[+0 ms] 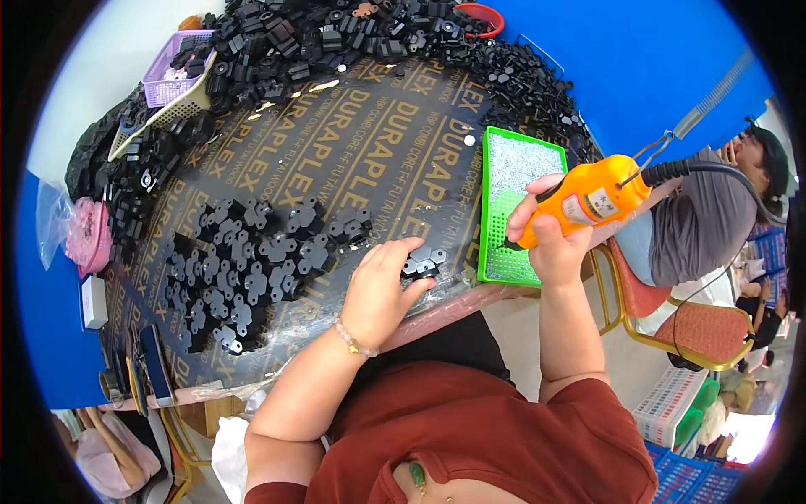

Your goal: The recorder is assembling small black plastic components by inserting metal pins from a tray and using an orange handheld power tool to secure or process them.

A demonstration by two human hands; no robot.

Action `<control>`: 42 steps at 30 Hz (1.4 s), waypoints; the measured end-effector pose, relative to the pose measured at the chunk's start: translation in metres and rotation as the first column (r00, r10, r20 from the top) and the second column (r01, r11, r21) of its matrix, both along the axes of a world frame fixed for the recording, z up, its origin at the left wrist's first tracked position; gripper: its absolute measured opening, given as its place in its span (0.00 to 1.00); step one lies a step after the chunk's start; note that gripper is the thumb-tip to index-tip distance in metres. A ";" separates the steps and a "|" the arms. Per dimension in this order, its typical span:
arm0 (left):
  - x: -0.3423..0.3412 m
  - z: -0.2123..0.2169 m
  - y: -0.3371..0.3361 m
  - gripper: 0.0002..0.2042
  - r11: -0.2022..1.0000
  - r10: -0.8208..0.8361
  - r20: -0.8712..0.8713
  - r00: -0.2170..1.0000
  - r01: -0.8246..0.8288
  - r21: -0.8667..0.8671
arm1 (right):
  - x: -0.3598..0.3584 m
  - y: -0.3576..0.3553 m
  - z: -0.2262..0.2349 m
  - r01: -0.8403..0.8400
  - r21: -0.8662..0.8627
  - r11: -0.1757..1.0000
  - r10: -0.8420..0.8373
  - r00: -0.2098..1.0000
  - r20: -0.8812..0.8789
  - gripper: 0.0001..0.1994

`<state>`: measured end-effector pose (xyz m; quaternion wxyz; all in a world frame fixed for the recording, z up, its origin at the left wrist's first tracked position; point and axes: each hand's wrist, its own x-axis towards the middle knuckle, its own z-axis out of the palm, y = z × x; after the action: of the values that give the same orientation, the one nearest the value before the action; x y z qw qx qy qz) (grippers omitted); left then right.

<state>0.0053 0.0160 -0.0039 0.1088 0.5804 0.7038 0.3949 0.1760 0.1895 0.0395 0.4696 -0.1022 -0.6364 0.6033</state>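
My left hand is closed on a small black plastic part with rounded lobes, held at the table's near edge; its underside is hidden. In my right hand is an orange electric screwdriver, the fingers wrapped round its front end. Its dark tip points down and left, over a green tray. Small silvery screws fill much of that tray, thickest at the far end. To the left of my left hand, many similar black parts lie grouped on the table.
Black pieces are heaped along the far edge, beside a purple basket and a red bowl. A coiled spring and black cable run from the screwdriver. Someone in grey sits at the right, near a chair.
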 end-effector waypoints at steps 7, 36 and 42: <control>0.000 -0.001 0.001 0.27 1.000 0.015 0.014 1.000 -0.015 -0.005 | 0.003 0.001 -0.002 0.012 -0.010 1.000 -0.012 1.000 0.000 0.27; -0.005 -0.018 0.008 0.20 0.994 -0.024 0.267 0.963 -0.005 0.105 | -0.088 -0.068 0.012 -0.372 -0.072 0.925 0.361 0.923 -0.130 0.23; -0.004 -0.013 0.004 0.22 1.000 -0.013 0.216 0.976 0.007 0.029 | -0.084 -0.068 -0.004 -0.204 -0.003 0.979 0.204 0.979 0.023 0.22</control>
<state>0.0013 0.0201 -0.0172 0.1783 0.5392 0.6792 0.4650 0.0919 0.1218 0.0355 0.3978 -0.0437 -0.6489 0.6471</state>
